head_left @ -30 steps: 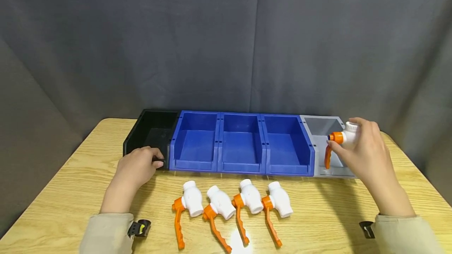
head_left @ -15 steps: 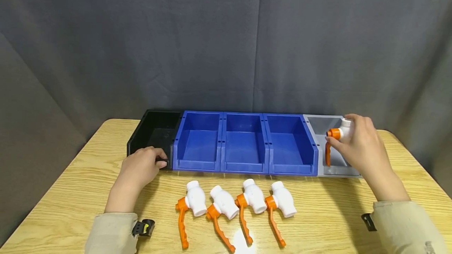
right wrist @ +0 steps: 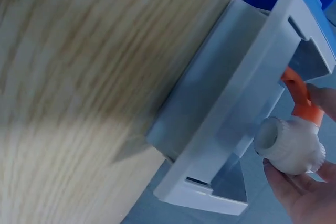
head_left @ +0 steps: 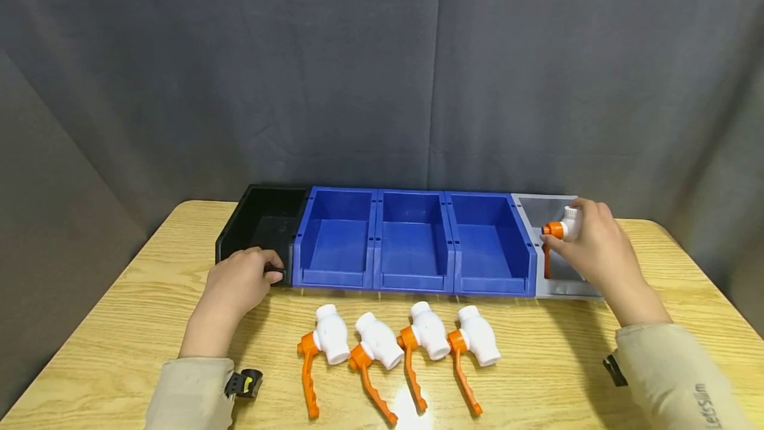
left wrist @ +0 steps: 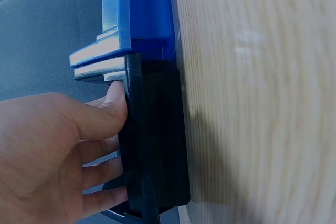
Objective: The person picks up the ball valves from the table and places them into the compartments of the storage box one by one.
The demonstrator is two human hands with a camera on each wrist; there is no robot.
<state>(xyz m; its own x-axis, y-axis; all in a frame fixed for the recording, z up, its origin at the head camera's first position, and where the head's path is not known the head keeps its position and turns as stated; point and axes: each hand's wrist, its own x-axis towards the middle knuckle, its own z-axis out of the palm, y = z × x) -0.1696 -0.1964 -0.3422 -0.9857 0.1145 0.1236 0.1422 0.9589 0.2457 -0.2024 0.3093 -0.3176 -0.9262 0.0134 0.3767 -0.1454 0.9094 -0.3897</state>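
My right hand (head_left: 599,251) grips a white ball valve (head_left: 571,225) with an orange lever over the grey bin (head_left: 567,288) at the right end of the row. The lever hangs downward inside the bin's outline. In the right wrist view the valve's white body (right wrist: 294,145) sits between thumb and fingers, behind the bin's front lip (right wrist: 231,103). At the left end, my left hand (head_left: 241,281) holds the front rim of the black bin (head_left: 268,234). The left wrist view has its thumb on the rim and the other fingers reaching behind the front wall (left wrist: 157,145).
Between the black and grey bins stand three blue bins (head_left: 412,244), joined side by side. Several more ball valves (head_left: 331,335) lie in a row on the wooden table (head_left: 137,330) in front, levers toward me. A grey curtain (head_left: 382,71) hangs behind.
My right hand has carried the ball valve leftward, further over the grey bin. The left hand keeps its place on the black bin, and the valves on the table have not moved.
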